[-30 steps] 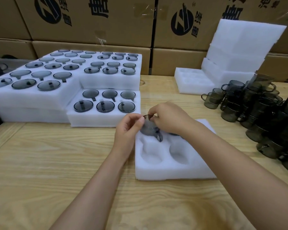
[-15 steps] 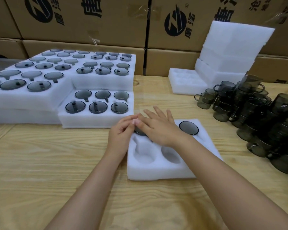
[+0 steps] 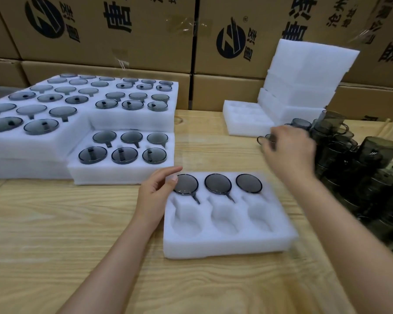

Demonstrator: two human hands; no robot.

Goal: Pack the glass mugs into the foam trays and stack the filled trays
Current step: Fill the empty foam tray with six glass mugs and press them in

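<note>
The fingers [image 3: 168, 172] of the left hand [image 3: 156, 191] are loosely bent and hold nothing. Their tips sit at the far left corner of the foam tray [image 3: 227, 244], just beside the leftmost seated mug [image 3: 186, 184]. The fingers [image 3: 281, 133] of the right hand [image 3: 289, 152] are blurred above a loose mug [image 3: 264, 139] at the edge of the mug pile [image 3: 354, 155]. I cannot tell whether they have closed on it.

The foam tray is white and lies flat on the pale, grained wooden desk [image 3: 55, 223] in front of the person. Its far row holds three smoky grey glass mugs, each showing a round dark face. Two of them have a thin handle lying in a slot that points toward the person. The three near pockets show bare foam.

To the left, the filled trays [image 3: 123, 175] stand in stepped stacks, full of the same dark mugs. At the far right an empty tray [image 3: 243, 125] lies flat beside a tilted stack of foam trays [image 3: 304, 71]. Brown cardboard boxes [image 3: 100, 41] with black print close off the back of the desk.
</note>
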